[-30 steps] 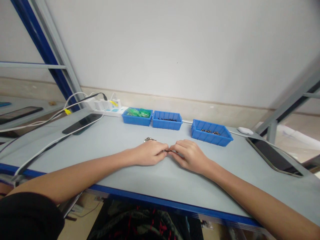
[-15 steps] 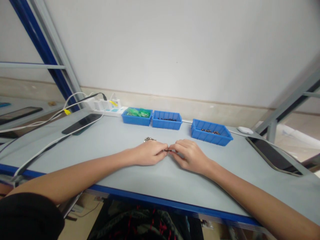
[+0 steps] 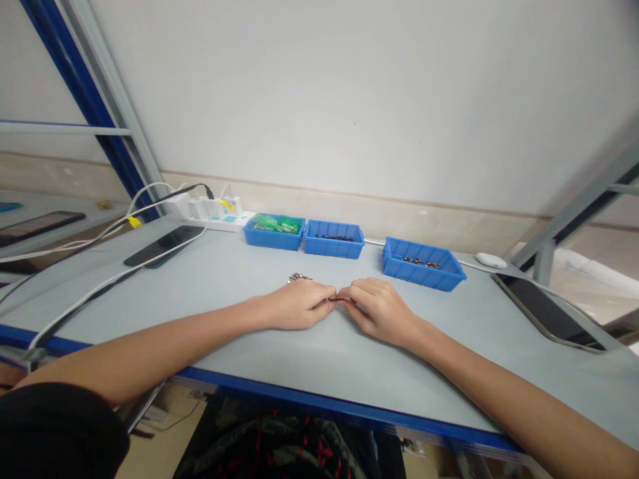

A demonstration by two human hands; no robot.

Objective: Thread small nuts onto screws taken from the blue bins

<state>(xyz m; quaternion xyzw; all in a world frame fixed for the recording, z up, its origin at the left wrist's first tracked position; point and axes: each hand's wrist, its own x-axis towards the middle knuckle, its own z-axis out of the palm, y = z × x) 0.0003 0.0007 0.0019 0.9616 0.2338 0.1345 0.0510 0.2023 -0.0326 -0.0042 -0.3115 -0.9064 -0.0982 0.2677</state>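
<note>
Pale wall and a grey table (image 3: 259, 346) with a blue front edge fill the view; no writing or label can be read anywhere. Both hands rest on the table just in front of the middle blue bin (image 3: 333, 239). The left hand (image 3: 298, 305) and the right hand (image 3: 378, 308) meet fingertip to fingertip, each pinched shut on a small dark part (image 3: 337, 300) held between them; it is too small to name. A small metal piece (image 3: 297, 277) lies just behind the left hand. Left of the middle bin sits a bin with green parts (image 3: 274, 232), right of it a third bin (image 3: 423, 263). Compared with half a second earlier, hands and part have not visibly moved.
</note>
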